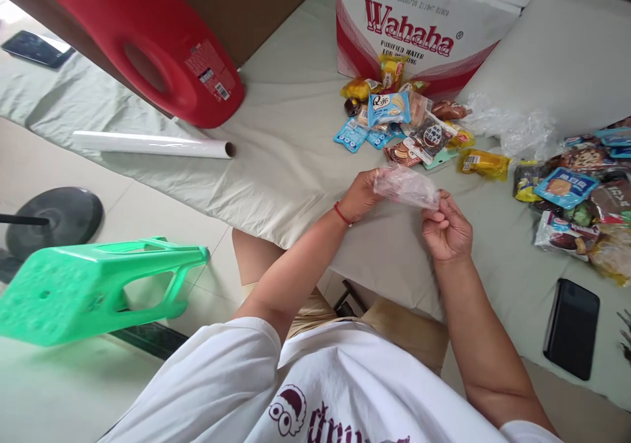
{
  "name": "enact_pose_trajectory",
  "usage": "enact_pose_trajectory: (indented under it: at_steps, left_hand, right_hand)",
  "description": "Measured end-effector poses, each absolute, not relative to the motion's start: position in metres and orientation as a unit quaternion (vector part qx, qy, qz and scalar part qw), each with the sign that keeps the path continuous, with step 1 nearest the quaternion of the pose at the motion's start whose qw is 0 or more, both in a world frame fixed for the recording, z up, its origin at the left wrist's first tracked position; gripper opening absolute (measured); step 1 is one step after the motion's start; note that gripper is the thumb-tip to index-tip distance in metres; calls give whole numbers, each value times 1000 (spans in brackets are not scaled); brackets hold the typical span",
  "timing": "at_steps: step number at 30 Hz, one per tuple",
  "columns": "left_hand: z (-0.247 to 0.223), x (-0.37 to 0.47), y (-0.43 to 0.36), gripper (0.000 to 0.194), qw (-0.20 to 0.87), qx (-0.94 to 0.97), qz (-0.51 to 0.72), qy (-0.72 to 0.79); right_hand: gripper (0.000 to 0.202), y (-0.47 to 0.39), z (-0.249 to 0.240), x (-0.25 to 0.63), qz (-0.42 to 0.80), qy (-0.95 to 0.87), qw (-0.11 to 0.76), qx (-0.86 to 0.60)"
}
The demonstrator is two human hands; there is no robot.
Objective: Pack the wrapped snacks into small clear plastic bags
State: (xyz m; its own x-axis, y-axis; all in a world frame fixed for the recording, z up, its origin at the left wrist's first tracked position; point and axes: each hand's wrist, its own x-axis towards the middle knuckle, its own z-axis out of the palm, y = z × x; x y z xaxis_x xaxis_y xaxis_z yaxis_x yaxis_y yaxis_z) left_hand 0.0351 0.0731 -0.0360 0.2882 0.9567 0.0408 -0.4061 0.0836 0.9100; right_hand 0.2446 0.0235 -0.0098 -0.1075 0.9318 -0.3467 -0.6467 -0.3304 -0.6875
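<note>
A crumpled clear plastic bag (408, 186) is stretched between my two hands above the cloth-covered surface. My left hand (362, 196), with a red string at the wrist, pinches the bag's left end. At its right end, my right hand (447, 227) holds the plastic between thumb and fingers, the other fingers curled. Just beyond the bag lies a pile of small wrapped snacks, with a blue and white packet (389, 108) on top and a dark and white packet (431, 139) at its front. A yellow packet (486, 164) lies to the right of the pile.
A Wahaha carton (419, 29) stands behind the snacks. Clear plastic (517, 124) and another snack pile (566, 186) lie right, above a black phone (572, 328). At left are a red jug (162, 48), a white roll (152, 144), a dark tablet (37, 48) and a green stool (59, 292).
</note>
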Motion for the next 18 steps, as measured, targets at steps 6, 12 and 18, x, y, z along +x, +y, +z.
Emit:
enact_pose_trajectory:
  at_steps: [6, 12, 18]
  left_hand:
    - [-32, 32, 72, 50, 706, 396, 486, 329]
    - [-28, 32, 67, 60, 661, 458, 475, 357]
    - [-32, 34, 68, 57, 637, 473, 504, 341]
  right_hand:
    - [36, 33, -9, 258, 518, -265, 678, -449]
    - [80, 21, -15, 238, 326, -556, 592, -485]
    - [27, 20, -25, 237, 286, -545, 591, -521]
